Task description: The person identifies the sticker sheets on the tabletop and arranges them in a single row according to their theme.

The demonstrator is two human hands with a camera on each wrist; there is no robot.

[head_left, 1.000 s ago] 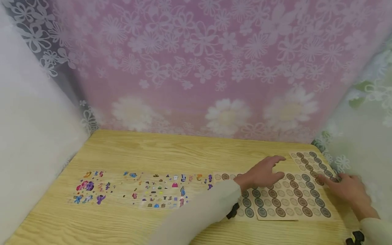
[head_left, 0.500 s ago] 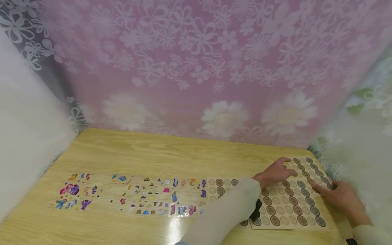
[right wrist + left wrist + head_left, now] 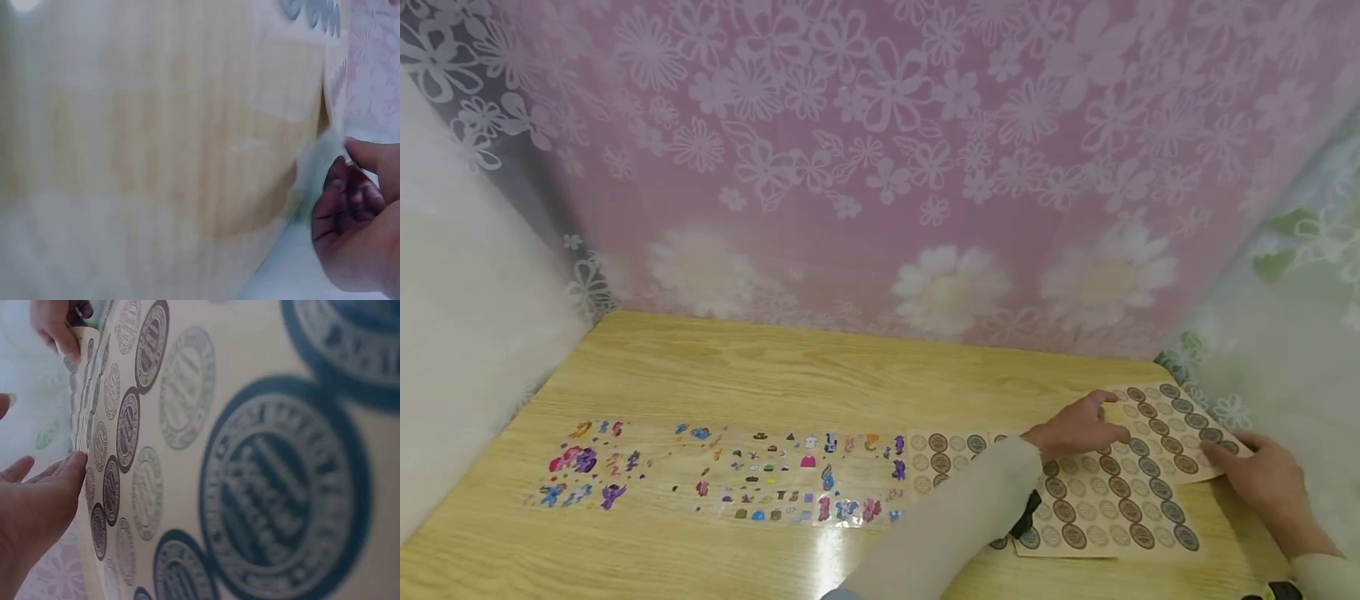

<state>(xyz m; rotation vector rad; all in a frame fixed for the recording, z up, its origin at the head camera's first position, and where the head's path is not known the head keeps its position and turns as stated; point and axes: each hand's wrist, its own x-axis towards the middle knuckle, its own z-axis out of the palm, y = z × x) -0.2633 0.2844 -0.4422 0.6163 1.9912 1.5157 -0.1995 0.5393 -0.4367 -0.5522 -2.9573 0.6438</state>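
Observation:
At the table's right end, my right hand [image 3: 1262, 479] pinches the near right corner of a beige sheet of round stickers [image 3: 1168, 421], thumb on top and fingers curled underneath in the right wrist view. That corner is raised off the table. My left hand [image 3: 1075, 429] is at the sheet's left edge, with index finger and thumb spread apart; in the left wrist view its fingers [image 3: 56, 475] are straight, tips against the paper. A second sheet of round stickers [image 3: 1108, 508] lies flat under and in front of the first one.
More round stickers [image 3: 937, 462] show left of my left sleeve, which covers part of them. Transparent sheets of small colourful stickers [image 3: 767, 479] run leftward along the wooden table [image 3: 760, 358]. A pink flowered curtain [image 3: 850, 167] hangs behind the table's back edge.
My left hand has come right to the upper sheet's left edge. My right hand has shifted right, and the sheet's near right corner has come up with it. The head view has turned slightly.

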